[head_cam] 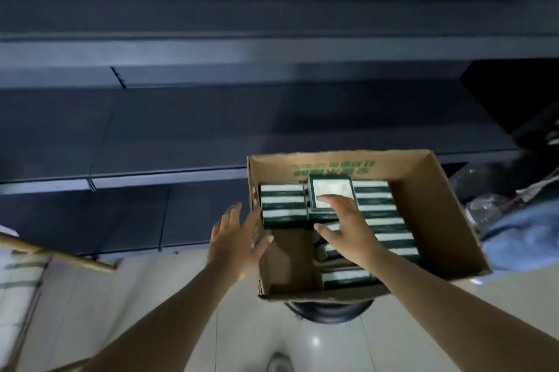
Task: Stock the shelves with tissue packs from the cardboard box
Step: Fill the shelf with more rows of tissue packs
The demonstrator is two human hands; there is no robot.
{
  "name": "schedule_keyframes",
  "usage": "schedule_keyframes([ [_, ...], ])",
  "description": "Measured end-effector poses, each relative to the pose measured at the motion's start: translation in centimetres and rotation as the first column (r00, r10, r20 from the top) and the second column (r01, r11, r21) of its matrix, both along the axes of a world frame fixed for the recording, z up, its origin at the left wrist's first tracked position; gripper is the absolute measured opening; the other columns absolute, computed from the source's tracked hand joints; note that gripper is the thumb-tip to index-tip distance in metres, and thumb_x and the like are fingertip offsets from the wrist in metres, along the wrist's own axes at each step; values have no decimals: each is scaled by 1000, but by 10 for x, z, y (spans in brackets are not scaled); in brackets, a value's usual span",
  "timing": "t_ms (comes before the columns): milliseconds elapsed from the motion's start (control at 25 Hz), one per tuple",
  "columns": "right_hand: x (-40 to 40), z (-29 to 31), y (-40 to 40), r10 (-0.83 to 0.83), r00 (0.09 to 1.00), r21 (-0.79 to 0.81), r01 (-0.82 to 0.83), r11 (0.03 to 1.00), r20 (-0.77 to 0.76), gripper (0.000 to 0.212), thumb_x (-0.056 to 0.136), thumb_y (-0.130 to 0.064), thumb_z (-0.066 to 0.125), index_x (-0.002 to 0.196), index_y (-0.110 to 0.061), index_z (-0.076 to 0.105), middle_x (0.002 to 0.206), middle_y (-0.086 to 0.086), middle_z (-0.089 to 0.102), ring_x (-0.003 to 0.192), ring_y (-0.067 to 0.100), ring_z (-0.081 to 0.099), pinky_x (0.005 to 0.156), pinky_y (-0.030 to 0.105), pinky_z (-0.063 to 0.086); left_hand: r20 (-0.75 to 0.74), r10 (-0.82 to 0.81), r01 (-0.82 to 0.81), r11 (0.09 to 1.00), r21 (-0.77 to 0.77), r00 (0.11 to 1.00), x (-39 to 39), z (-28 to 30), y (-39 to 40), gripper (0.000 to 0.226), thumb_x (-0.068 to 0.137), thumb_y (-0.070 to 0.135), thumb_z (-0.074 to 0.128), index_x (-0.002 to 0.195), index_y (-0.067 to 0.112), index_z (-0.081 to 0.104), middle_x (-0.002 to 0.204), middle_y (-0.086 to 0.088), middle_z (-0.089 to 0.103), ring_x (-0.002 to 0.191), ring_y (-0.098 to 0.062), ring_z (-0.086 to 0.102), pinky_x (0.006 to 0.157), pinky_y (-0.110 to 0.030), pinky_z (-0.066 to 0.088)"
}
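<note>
Both hands reach at an open box of tissue packs in front of dark shelves.

The right hand (348, 226) is spread, fingers straight, over a pack (331, 193) lying flat atop the packs standing on edge in the box (429, 205). The left hand (236, 238), fingers relaxed, lies against the box's left wall. The shelves (181, 135) rise behind.

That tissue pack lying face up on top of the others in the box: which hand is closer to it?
Right. The right hand has fingertips on the face-up tissue pack; the left hand is off by the cardboard box's left wall.
</note>
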State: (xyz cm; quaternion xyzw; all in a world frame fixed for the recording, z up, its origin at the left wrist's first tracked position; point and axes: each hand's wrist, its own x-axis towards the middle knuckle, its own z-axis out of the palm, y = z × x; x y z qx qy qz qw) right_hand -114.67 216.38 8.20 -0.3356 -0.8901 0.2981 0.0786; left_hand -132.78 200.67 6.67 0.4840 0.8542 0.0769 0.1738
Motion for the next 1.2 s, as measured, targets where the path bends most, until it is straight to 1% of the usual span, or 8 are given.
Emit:
schedule_keyframes([
  [160,-10,-46,2,-12,1000,-138,15,990,20,53,89,-32,61,137,-24,40,139,-6,43,133,12,30,105,22,22,122,95,-110,986,129,988,4,-35,-7,67,89,67,30,147,38,18,152,-6,24,139,-27,23,109,-46,28],
  [360,-36,-93,6,57,998,-195,-52,979,21,51,87,-27,65,134,-21,46,135,-4,49,131,13,36,107,23,25,277,94,-169,951,259,956,3,-49,-5,61,82,69,26,139,46,21,148,1,29,136,-23,29,106,-49,34],
  [600,-60,-124,11,69,997,-87,-72,994,-31,50,77,-9,74,124,-13,59,122,8,55,118,23,44,101,23,27,344,102,-213,930,301,933,6,-59,-4,57,84,68,26,136,46,22,146,1,35,134,-22,33,105,-53,36],
  [760,-62,-133,13,110,994,-5,-110,994,-27,50,73,-1,74,120,-11,62,113,8,57,108,26,49,95,27,34,345,102,-213,930,300,933,5,-62,-4,56,85,70,25,136,47,20,146,1,36,133,-23,35,103,-53,37],
  [840,-62,-134,14,141,990,35,-141,989,-10,49,75,3,70,120,-12,62,115,8,58,108,27,48,91,33,42,340,106,-211,934,288,935,5,-62,-4,54,85,65,28,136,47,20,146,1,36,133,-23,35,103,-53,38],
  [960,-61,-130,11,122,992,76,-119,990,-31,44,78,6,64,118,-12,63,112,6,62,103,27,51,78,42,51,322,109,-204,939,278,940,6,-58,-4,55,84,63,29,136,47,19,146,0,36,133,-22,35,105,-52,37],
  [1080,-58,-122,11,117,991,89,-111,990,-67,39,75,6,67,111,-10,66,103,7,67,96,28,54,77,40,51,282,119,-192,949,248,952,5,-54,-5,59,82,67,25,137,47,17,147,1,33,135,-22,32,106,-51,35],
  [1200,-56,-109,12,125,988,120,-114,986,-90,39,69,2,76,106,-10,69,92,6,69,89,26,54,78,30,43,227,125,-175,961,215,966,5,-50,-8,64,81,72,21,140,49,14,149,2,29,136,-22,28,108,-51,33],
])
